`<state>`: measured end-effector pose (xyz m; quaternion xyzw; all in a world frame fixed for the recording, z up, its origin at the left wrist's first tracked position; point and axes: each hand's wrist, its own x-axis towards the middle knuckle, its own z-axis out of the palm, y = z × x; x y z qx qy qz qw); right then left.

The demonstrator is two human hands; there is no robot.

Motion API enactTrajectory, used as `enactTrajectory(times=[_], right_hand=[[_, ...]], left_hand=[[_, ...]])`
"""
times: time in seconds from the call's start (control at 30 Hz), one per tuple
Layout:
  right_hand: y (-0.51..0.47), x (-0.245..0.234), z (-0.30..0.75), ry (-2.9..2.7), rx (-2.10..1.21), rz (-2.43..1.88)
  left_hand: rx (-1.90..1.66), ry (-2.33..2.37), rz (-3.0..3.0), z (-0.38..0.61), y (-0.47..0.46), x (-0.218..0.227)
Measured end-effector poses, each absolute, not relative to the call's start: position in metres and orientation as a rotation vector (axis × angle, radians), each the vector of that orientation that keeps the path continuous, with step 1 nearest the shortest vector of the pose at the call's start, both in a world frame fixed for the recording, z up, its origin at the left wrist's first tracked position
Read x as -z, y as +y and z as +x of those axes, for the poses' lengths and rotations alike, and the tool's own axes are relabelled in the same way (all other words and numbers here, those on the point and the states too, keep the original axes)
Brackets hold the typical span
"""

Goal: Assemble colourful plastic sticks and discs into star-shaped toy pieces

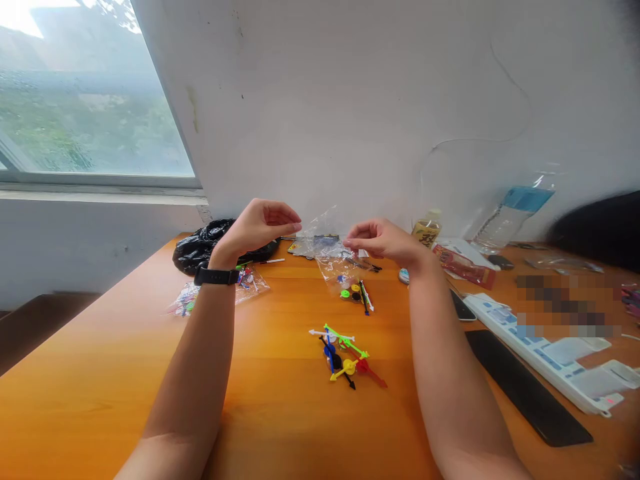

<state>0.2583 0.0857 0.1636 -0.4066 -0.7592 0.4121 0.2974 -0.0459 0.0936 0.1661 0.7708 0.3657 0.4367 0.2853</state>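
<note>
Two forearms (193,380) stretch over the counter (275,427)! Right hand (384,240) pinches one clear bag (331,263) toward the far edge; whether the left hand (260,223), curled beside it, grips, I cannot tell. A slack pinch could drop it, scattering loose parts (355,295) nearby, too jumbled to count. Nearer: six arrow spinners (349,366)!

Head-worn view, facing forward and down

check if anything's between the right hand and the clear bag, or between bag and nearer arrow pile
Nothing visible separates the right hand from the clear bag; they appear to touch. Between bag and nearer arrow pile lies a small group of loose pieces.
</note>
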Motion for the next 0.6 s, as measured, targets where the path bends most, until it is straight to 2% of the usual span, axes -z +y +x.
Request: enactTrajectory(times=[0.3,0.6], right_hand=[[0.087,-0.162,0.257,-1.986,-1.101,-1.114],[0.086,-0.162,0.257,-2.019,-1.126,-1.085]], left_hand=[[-0.932,1.036,2.254,-0.047,0.086,-0.173],[-0.891,1.100,2.357,-0.042,0.098,-0.165]])
